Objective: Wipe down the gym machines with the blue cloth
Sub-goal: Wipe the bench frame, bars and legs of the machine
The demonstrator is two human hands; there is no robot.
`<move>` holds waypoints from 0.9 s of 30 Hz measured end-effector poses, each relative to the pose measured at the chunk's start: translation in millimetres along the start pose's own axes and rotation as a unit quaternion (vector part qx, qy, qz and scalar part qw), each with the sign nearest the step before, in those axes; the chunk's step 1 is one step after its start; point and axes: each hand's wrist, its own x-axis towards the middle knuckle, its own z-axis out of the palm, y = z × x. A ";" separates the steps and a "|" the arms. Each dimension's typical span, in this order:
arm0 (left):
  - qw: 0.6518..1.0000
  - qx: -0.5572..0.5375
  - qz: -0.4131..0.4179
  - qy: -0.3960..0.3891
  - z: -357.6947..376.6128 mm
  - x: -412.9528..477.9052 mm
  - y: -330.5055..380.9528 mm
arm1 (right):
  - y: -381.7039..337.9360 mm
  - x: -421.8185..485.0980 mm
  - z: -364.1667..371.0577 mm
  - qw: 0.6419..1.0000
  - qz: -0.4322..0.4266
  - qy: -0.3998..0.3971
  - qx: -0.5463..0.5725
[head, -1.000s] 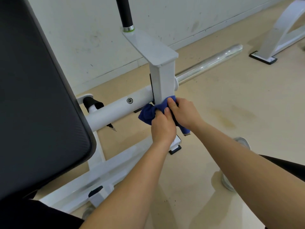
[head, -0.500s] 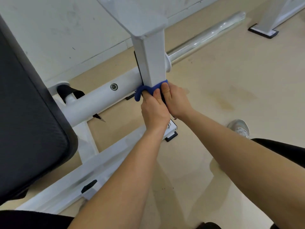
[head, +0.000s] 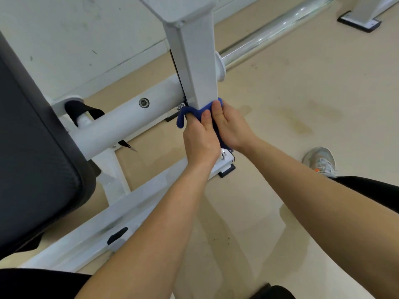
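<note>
left hand (head: 199, 140): fingers curled on the blue cloth (head: 190, 113), frame centre
right hand (head: 232, 126): fingers clamped on cloth, pressing it against white square post (head: 194, 61)

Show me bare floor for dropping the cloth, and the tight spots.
Widest: floor right of the white post, between chrome bar and shoe. Smaller: strip between round crossbar and base rail. Crowded: post's foot, where left hand and right hand grip the blue cloth.

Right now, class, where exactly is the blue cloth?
In the head view, near centre, the blue cloth is pressed against the lower white upright post, held by the left hand and right hand, beside the horizontal white tube.
</note>
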 end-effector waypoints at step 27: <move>0.961 0.258 -0.005 -0.104 34.3 13.7 -126.0 | 156.0 -15.2 56.1 0.994 0.075 -0.065 -0.042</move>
